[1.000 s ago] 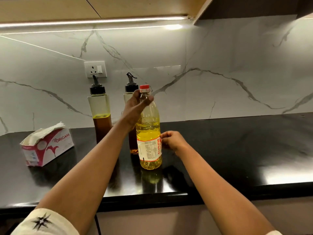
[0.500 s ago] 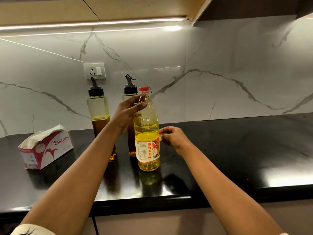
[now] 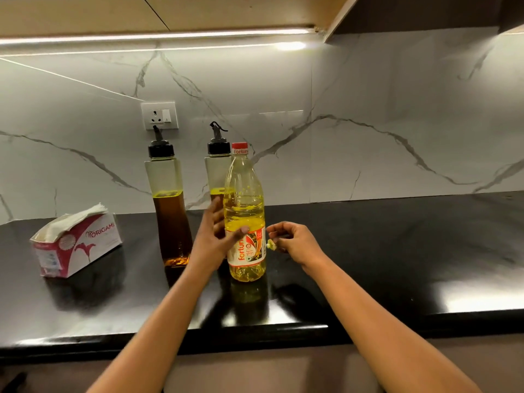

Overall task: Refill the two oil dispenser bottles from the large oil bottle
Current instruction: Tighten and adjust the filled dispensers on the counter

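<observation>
1. The Fortune oil bottle (image 3: 245, 199) stands between the hands; the left hand (image 3: 217, 239) wraps its middle
2. The right hand (image 3: 296, 242) pinches a small pale scrap (image 3: 270, 245)
3. It looks heavy and slippery, with soft sides, so hold the label part

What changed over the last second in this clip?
The left hand slid down the big bottle from its neck to the label's top edge, gripping the body. The right hand drew back rightward, clear of the bottle, pinching a pale scrap. The bottle, still capped, both dispensers and the tissue box stayed put.
</observation>
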Demonstrator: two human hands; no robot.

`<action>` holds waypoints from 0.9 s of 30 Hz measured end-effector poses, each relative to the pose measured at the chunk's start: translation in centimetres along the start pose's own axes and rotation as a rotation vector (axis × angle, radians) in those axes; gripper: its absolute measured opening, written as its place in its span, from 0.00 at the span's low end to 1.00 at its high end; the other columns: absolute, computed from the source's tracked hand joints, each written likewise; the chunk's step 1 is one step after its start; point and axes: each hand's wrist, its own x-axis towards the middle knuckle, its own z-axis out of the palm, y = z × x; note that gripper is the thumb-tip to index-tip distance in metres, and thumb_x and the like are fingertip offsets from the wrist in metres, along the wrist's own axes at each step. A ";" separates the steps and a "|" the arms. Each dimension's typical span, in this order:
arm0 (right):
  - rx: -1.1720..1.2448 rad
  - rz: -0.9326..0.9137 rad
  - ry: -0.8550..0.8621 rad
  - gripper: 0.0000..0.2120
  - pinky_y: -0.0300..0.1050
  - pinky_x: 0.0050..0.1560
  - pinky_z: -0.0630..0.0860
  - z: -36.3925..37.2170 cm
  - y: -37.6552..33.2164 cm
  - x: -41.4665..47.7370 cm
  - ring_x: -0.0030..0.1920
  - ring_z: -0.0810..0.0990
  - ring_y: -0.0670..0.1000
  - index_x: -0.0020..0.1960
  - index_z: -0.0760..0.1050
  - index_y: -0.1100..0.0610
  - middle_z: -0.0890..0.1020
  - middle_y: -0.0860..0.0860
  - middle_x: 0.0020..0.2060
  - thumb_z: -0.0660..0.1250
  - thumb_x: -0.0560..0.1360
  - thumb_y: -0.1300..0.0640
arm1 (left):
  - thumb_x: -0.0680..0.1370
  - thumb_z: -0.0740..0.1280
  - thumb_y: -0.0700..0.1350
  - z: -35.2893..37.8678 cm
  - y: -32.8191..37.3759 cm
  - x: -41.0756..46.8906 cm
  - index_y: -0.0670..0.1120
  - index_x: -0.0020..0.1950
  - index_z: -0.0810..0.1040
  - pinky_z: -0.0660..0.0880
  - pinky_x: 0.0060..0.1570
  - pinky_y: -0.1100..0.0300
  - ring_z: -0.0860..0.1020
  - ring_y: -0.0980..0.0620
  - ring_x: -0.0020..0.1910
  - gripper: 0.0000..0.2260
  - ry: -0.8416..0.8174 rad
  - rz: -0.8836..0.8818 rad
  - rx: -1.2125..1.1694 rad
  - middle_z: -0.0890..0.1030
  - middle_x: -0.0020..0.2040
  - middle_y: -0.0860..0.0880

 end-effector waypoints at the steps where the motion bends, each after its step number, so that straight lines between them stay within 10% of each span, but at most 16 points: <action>1: -0.032 -0.032 -0.006 0.13 0.36 0.39 0.76 0.2 0.0 -0.1 0.43 0.79 0.46 0.53 0.80 0.56 0.82 0.53 0.45 0.64 0.74 0.70 | 0.65 0.76 0.51 0.3 -0.6 -0.7 0.54 0.76 0.56 0.75 0.55 0.60 0.75 0.54 0.61 0.44 -0.027 -0.055 0.051 0.74 0.62 0.56; 6: -0.177 -0.074 -0.050 0.16 0.36 0.45 0.78 -1.1 -0.2 0.0 0.47 0.80 0.47 0.57 0.79 0.55 0.83 0.52 0.49 0.64 0.74 0.70 | 0.63 0.80 0.47 2.0 -2.5 0.1 0.53 0.73 0.60 0.73 0.63 0.49 0.76 0.50 0.61 0.44 -0.038 -0.181 0.140 0.76 0.59 0.55; 10: -0.784 -0.028 0.146 0.11 0.43 0.52 0.77 -5.3 2.1 2.0 0.50 0.80 0.50 0.51 0.81 0.54 0.82 0.50 0.49 0.66 0.74 0.65 | 0.64 0.81 0.46 3.3 -2.8 2.1 0.54 0.63 0.66 0.75 0.59 0.51 0.78 0.49 0.58 0.34 0.031 -0.190 0.130 0.79 0.58 0.52; 14: -1.111 -0.064 -0.007 0.07 0.48 0.48 0.79 -4.3 3.8 3.8 0.43 0.81 0.53 0.46 0.80 0.55 0.82 0.54 0.45 0.65 0.75 0.62 | 0.63 0.81 0.47 3.9 -2.8 4.1 0.54 0.61 0.69 0.76 0.57 0.52 0.79 0.51 0.55 0.32 0.086 -0.139 0.101 0.80 0.57 0.51; 19: -1.089 -0.298 -0.328 0.10 0.45 0.54 0.76 -1.6 3.3 4.2 0.50 0.81 0.52 0.54 0.82 0.51 0.84 0.51 0.50 0.66 0.75 0.58 | 0.63 0.81 0.47 4.3 -2.1 5.3 0.52 0.61 0.71 0.77 0.50 0.59 0.80 0.56 0.51 0.31 0.124 -0.045 0.136 0.81 0.53 0.54; 27: -1.146 -0.046 -0.482 0.21 0.48 0.73 0.49 -4.9 4.4 6.6 0.73 0.62 0.57 0.74 0.63 0.49 0.64 0.53 0.74 0.50 0.81 0.58 | 0.58 0.81 0.55 1.0 -0.9 3.9 0.55 0.59 0.71 0.77 0.51 0.57 0.81 0.56 0.51 0.34 0.182 -0.001 0.126 0.82 0.52 0.55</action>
